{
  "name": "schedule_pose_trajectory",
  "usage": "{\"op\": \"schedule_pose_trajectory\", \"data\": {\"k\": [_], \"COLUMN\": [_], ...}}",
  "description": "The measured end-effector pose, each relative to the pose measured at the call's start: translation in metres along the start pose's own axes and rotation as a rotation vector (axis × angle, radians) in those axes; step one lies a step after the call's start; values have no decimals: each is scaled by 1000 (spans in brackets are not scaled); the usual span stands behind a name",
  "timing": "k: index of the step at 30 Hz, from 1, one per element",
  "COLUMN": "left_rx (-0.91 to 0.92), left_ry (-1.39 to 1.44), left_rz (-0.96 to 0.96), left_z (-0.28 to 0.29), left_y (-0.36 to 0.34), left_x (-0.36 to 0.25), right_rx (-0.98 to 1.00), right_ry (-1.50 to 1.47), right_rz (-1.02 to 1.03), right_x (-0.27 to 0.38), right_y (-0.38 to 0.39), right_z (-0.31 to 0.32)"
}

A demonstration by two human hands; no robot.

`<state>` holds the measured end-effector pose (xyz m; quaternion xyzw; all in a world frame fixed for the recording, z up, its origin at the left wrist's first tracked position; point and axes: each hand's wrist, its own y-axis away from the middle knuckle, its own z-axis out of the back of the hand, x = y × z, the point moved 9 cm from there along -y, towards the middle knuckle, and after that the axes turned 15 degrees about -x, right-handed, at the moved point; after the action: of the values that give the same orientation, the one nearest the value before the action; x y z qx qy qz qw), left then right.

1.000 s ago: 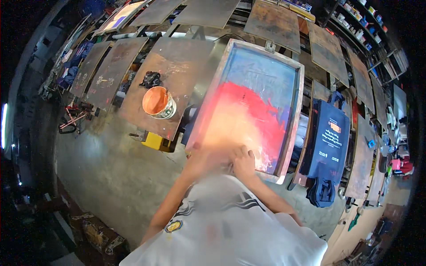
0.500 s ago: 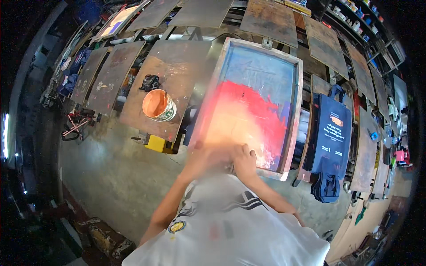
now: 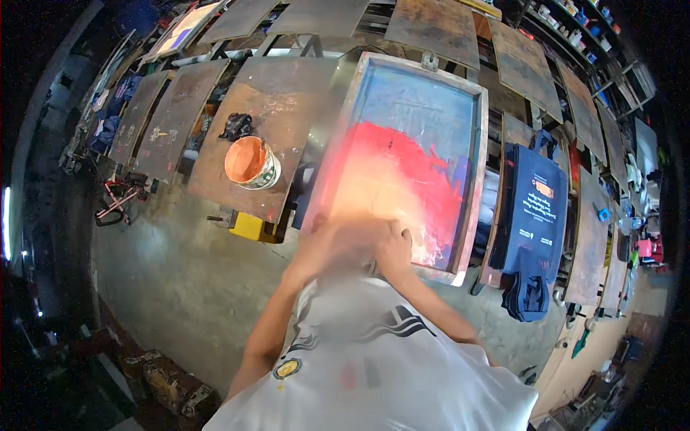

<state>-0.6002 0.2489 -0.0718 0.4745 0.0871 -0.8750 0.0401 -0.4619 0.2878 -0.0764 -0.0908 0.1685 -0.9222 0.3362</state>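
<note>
Ink-spreading apparently in hand: red ink [image 3: 388,147] smeared over framed screen [image 3: 482,115], placed directly ahead. Left hand [image 3: 325,246] and right hand [image 3: 393,243] held together at near end; right fingers curled, either grip's contents blurred, cannot be told. Even two-handed pressure probably called for next.

At two o'clock the framed screen [image 3: 431,122] hides its support; the ten-o'clock desk [image 3: 287,115] bears a bucket [image 3: 253,164] and black bundle [image 3: 236,126], the three-o'clock desk [image 3: 516,131] dark-blue bags [image 3: 533,219].
</note>
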Motion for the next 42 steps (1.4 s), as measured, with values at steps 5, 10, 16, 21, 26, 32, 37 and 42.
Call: {"op": "schedule_pose_trajectory", "data": {"k": [5,10,16,21,26,32,37,42], "left_rx": [190,74,219,164,-24,176,-29,31], "left_ry": [-350,-223,-258,-243,-196,-144,-229,-266], "left_rz": [36,47,75,-16,-76,67,-30,-86], "left_z": [-19,-6,-7,-8,-7,-22,-15,-29], "left_y": [24,7,1,4,-7,22,1,20], "left_x": [37,23,-11,-32,6,-29,-5,-8], "right_rx": [63,-54,20,-37,0,6,-36,-4], "right_ry": [-66,8,-17,8,50,0,47,-17], "right_rz": [9,16,14,-5,-8,5,19,-44], "right_x": [1,3,-7,-3,-13,-9,-18,-19], "right_y": [13,-8,4,17,-15,24,-8,24], "right_z": [-2,-4,-7,-4,-6,-9,-14,-6]}}
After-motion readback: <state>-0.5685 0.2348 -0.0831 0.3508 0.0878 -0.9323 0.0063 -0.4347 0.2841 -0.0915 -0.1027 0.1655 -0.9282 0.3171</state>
